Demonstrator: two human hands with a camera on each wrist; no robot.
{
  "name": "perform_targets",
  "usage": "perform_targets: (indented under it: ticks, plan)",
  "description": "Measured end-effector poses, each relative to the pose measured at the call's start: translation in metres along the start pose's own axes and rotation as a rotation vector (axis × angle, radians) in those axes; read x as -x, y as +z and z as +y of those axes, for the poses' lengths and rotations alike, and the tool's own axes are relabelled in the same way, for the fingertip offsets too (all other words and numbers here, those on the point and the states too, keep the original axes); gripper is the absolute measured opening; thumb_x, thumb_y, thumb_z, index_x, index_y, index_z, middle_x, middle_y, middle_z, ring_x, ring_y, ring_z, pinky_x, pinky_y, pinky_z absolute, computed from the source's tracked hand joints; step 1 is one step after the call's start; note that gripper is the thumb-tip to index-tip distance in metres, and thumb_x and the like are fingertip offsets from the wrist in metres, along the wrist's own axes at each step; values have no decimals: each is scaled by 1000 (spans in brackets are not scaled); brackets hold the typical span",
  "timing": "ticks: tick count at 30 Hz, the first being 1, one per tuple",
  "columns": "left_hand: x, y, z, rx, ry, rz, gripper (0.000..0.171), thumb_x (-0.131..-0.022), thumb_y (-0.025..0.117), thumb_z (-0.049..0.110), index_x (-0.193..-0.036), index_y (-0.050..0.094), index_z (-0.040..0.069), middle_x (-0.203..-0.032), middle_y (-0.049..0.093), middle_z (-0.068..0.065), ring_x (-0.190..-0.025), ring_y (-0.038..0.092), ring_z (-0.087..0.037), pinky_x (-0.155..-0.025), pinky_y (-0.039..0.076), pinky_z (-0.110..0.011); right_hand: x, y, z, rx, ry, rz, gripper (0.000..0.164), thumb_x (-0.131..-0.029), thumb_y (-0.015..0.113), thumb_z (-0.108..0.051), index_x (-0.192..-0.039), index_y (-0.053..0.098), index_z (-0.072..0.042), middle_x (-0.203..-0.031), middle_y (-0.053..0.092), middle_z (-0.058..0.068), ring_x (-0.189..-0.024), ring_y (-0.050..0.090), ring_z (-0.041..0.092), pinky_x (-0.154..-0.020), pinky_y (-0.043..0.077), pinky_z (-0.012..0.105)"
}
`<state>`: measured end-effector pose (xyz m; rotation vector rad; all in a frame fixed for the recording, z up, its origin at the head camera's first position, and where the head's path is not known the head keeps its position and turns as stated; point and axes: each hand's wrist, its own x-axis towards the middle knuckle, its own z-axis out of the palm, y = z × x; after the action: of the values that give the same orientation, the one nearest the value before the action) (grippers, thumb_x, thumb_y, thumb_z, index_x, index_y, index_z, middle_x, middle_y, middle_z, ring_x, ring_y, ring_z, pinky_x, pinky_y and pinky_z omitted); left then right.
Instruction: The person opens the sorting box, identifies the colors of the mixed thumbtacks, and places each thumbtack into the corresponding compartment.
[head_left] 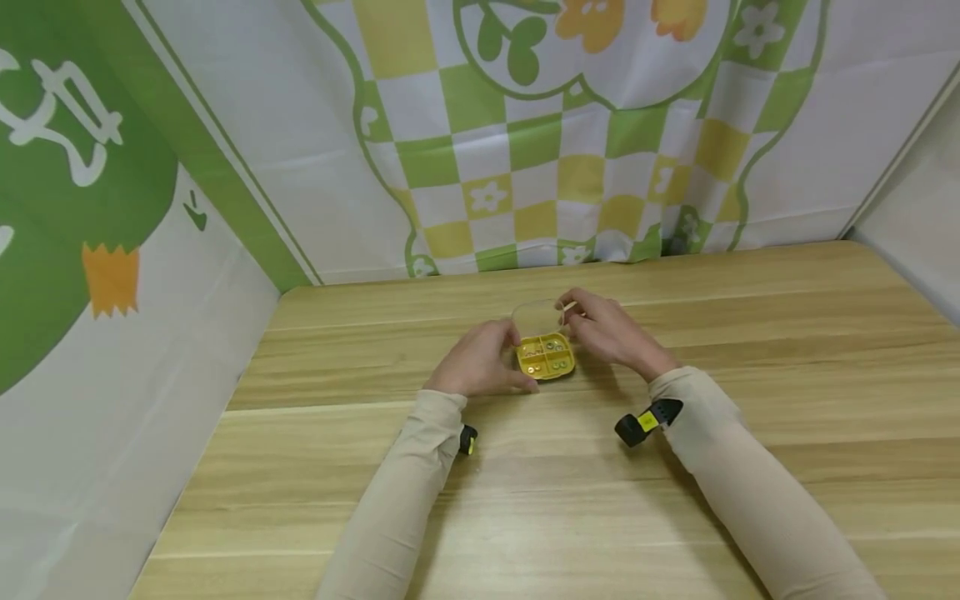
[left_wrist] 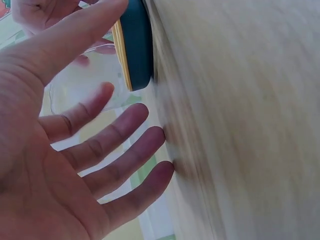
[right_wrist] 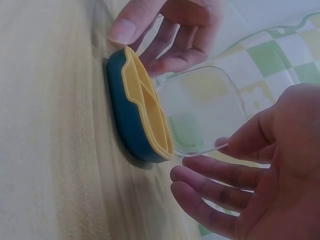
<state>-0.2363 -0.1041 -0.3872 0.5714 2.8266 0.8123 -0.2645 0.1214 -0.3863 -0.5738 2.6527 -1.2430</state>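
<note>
A small compartment box (head_left: 547, 378) with a yellow inside and a dark teal outer shell (right_wrist: 131, 117) rests on the table, its clear lid (right_wrist: 200, 110) raised at the far side. Small shiny pieces, like stud earrings, lie in its compartments. My right hand (head_left: 611, 332) pinches the right edge of the lid between thumb and forefinger, the other fingers loosely bent below. At the box's left side is my left hand (head_left: 480, 358), its thumb (left_wrist: 85, 37) at the near rim and its fingers spread fairly straight beside the box.
The wooden table (head_left: 540, 500) reaches a wall hung with a green, white and yellow checked cloth (head_left: 525, 167). A green and white printed sheet (head_left: 180, 350) stands along the left side. Black straps (head_left: 637, 427) are on both sleeved wrists.
</note>
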Motion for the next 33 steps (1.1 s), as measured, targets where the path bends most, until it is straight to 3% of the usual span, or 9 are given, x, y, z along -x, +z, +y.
perform_targets:
  ticks: [4,13,22,33]
  plan:
    - [0,1,-2,-19,-33,21,58,-66,97,35,-103,63,7,-96,63,-4,-84,55,-19,-72,48,-34,0,-1,-1,0,5,8,36,-107,36,-15,-133,56,0,-119,66,20,-101,66,32,-80,53,41]
    - [0,3,-1,-53,-79,59,63,-64,98,35,-108,67,3,-100,65,-7,-88,57,-22,-74,50,-37,1,-2,-2,-17,-2,7,49,-111,34,-40,-128,58,0,-119,66,19,-104,68,36,-88,53,50]
    - [0,4,-1,-60,-79,59,68,-66,97,36,-116,67,2,-106,66,-8,-92,58,-22,-79,51,-38,0,0,-2,-35,1,11,45,-112,36,-36,-115,61,2,-115,67,20,-103,67,35,-88,54,48]
    - [1,3,-1,-67,-78,59,68,-68,96,37,-120,66,4,-107,66,-8,-96,59,-22,-82,51,-39,1,0,-3,24,5,-14,30,-105,46,-22,-115,66,-2,-113,67,14,-95,63,25,-82,53,40]
